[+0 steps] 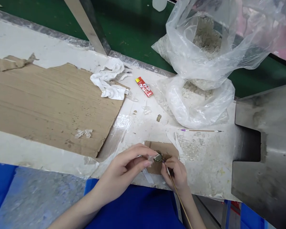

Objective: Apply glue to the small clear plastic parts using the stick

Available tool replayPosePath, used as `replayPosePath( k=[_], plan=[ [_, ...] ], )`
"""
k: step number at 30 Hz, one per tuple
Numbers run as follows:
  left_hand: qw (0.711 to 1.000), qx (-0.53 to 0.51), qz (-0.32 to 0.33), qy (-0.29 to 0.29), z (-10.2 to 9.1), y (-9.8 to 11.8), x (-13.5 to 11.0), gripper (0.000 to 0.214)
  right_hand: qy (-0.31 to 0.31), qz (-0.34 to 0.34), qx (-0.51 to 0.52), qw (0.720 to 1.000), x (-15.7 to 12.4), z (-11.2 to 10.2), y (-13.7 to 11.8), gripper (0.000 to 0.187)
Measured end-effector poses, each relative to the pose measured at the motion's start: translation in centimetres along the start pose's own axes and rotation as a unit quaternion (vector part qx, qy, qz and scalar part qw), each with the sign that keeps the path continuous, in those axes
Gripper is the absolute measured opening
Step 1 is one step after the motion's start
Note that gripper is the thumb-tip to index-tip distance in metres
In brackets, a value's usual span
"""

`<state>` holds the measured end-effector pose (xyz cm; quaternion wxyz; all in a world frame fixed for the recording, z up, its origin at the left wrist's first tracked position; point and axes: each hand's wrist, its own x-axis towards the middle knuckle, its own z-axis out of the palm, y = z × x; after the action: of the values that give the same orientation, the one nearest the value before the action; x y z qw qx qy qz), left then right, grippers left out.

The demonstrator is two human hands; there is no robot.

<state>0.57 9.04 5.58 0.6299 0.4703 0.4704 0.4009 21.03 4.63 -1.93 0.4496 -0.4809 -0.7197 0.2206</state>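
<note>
Between thumb and fingers, my left hand (131,163) grips a small round dark piece with a beaded, gold-toned rim (158,157). My right hand (175,174) is closed around a thin wooden-handled brush (177,192), whose tip meets the edge of the round piece. Both hands are over a small brown cardboard sheet (162,147) near the table's front edge. Small clear pieces (190,148) lie scattered to the right of the cardboard. Another thin brush (201,130) with a purple end rests beyond them. The fingers partly cover the round piece.
A large cardboard sheet (50,98) covers the left of the table, with a white crumpled cloth (109,79) on its corner. A red packet (144,86) lies mid-table. Plastic bags of clear pieces (195,105) stand at the back. A metal housing (274,133) bounds the right.
</note>
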Motion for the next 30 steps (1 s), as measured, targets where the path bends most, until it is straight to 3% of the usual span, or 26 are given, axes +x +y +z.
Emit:
replayPosePath(
  k=[5,10,13,15,18,30],
  plan=[
    [0.996,-0.072,-0.04,0.02,0.4,0.3,-0.6,0.029,0.006,0.036,0.051,0.998,0.6,-0.4,-0.6,0.018],
    [0.977,-0.207,-0.052,-0.023,1.3,1.0,-1.1,0.026,0.063,0.116,0.13,0.983,2.1,-2.2,-3.3,0.007],
    [0.958,-0.27,-0.076,-0.052,1.8,1.4,-1.5,0.02,0.103,0.144,0.204,0.963,3.4,-2.9,-5.5,0.011],
    [0.948,-0.297,-0.093,-0.065,2.0,1.6,-1.9,0.018,0.117,0.163,0.298,0.933,4.2,-2.9,-6.7,0.01],
    [0.939,-0.32,-0.1,-0.074,2.4,1.7,-2.2,0.021,0.115,0.173,0.362,0.909,5.2,-2.5,-8.1,0.012],
    [0.956,-0.287,-0.049,-0.046,3.4,1.3,-2.0,0.031,0.141,0.148,0.366,0.908,4.9,-0.8,-9.2,0.016]
  ],
)
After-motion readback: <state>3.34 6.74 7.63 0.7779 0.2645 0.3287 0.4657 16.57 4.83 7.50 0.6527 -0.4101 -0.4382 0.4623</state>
